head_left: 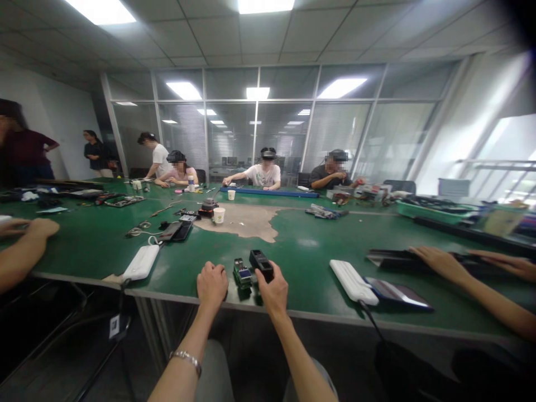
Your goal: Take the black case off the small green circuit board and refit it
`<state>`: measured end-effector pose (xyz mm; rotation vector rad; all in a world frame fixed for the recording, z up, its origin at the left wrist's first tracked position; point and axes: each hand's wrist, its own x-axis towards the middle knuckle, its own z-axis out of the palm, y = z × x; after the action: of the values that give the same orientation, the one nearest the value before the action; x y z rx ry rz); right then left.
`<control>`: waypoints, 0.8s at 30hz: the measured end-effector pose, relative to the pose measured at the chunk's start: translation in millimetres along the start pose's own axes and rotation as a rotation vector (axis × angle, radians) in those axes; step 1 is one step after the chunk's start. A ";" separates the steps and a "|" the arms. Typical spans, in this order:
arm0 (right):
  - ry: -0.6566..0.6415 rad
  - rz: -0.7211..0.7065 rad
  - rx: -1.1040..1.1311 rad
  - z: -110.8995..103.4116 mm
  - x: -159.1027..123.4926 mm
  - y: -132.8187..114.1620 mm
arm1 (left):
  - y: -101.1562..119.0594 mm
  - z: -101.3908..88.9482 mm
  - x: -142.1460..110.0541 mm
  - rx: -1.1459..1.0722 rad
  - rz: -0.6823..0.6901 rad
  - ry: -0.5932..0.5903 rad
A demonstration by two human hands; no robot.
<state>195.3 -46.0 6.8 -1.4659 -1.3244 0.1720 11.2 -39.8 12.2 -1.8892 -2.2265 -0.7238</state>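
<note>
Right hand [273, 287] clamped on a black case [260, 261], raised at the table's [301, 251] near edge; left hand [212, 283] well apart, fingers curled, whether around anything I can't tell; the circuit board [242, 274] sits between them.

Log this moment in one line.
left hand: curled at table edge, contents unclear; right hand: gripping black case; between hands: circuit board; farther right: white device
</note>
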 end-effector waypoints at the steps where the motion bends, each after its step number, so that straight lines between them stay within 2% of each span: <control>1: -0.001 -0.001 -0.010 0.8 -1.1 1.8 | 0.0 0.0 0.1 0.001 0.001 0.001; 11: -0.001 -0.071 -0.078 8.3 -6.2 10.4 | 1.0 -0.9 -0.6 -0.002 0.009 -0.008; 18: 0.048 -0.128 -0.044 6.2 -9.2 12.6 | 0.2 0.5 -1.0 -0.001 0.014 -0.004; 24: 0.026 -0.150 -0.025 5.3 -8.7 15.8 | -0.5 3.0 -1.0 0.013 0.016 0.007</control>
<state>198.0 -46.0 -11.8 -1.3784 -1.4136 0.0385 11.5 -39.5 9.1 -1.8930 -2.2038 -0.7110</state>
